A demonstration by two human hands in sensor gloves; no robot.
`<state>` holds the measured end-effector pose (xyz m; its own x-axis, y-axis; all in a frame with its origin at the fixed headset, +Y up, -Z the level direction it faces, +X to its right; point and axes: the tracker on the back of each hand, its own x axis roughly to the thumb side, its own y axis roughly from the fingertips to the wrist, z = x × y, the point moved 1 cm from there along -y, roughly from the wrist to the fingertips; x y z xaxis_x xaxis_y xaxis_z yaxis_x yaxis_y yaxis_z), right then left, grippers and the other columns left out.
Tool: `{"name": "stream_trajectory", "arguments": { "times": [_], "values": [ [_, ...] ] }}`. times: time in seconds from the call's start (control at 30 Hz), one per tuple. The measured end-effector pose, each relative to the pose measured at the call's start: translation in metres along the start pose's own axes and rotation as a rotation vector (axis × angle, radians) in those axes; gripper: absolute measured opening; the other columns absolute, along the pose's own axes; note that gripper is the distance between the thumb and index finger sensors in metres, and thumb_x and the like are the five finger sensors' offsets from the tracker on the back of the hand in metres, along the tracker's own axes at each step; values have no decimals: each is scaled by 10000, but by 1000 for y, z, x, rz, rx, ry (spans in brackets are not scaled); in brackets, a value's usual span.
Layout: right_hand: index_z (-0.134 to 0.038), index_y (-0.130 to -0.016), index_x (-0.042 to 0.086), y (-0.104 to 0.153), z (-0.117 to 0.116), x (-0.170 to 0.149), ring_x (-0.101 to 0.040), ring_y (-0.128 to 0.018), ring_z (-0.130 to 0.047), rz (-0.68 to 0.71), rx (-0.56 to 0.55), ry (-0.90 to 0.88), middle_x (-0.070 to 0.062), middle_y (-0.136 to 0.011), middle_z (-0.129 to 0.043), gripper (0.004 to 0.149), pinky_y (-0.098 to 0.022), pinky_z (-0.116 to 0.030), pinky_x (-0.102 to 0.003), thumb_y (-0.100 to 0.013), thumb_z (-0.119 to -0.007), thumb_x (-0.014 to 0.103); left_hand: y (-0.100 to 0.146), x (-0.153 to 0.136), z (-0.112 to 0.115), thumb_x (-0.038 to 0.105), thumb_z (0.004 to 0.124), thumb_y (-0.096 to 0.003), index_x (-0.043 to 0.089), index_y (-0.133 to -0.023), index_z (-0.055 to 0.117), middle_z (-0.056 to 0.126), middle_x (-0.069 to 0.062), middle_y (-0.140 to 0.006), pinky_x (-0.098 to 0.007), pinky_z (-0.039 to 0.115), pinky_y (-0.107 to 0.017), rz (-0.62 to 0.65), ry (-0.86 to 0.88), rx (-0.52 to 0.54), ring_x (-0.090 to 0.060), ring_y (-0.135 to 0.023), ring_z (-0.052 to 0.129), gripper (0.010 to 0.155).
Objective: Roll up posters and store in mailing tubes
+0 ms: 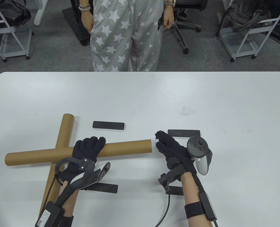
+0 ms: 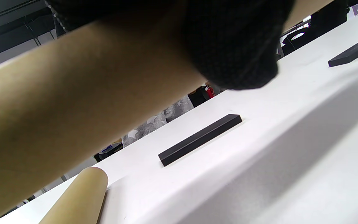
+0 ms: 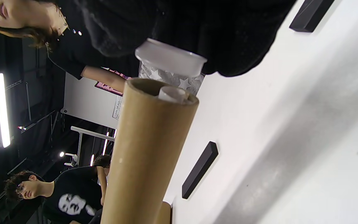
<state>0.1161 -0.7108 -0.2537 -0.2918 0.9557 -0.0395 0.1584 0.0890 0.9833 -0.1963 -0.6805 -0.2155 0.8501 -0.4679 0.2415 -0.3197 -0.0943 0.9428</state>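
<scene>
Low and centre of the table view, the right hand (image 1: 169,147) pinches a white cap (image 3: 170,59) at the tube's (image 1: 121,149) open mouth — square it first, while the left hand (image 1: 86,149) grips the tube.

Left hand (image 1: 86,151) grips the upper tube (image 1: 121,149) lying across another tube (image 1: 63,134).

Table view looks down; wrist views sit low (tilted), close – all share the tube (image 1: 121,147)
</scene>
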Motion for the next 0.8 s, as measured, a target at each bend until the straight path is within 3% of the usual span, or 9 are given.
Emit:
{"name": "stream_trajectory", "arguments": {
  "times": [0.43,0.8],
  "values": [
    [-589,-1054,55,0,-8,-5,-489,-915,-751,-16,27,-38,-257,-1081,-639,604,-662,-746,-555,-516,-720,295,0,5,-1,388,870,-399,310,-1163,420,632,32,-1161,-456,730,-811,13,-15,0,-229,-1036,818,890],
    [-569,-1061,39,5,-19,4,-512,-922,-722,-17,-49,-1,-281,-1090,-610,589,-664,-724,-573,-536,-688,277,-1,6,-2,390,872,-399,296,-1166,429,640,26,-1159,-460,739,-804,11,-12,2,-238,-1028,828,891]
  ]
}}
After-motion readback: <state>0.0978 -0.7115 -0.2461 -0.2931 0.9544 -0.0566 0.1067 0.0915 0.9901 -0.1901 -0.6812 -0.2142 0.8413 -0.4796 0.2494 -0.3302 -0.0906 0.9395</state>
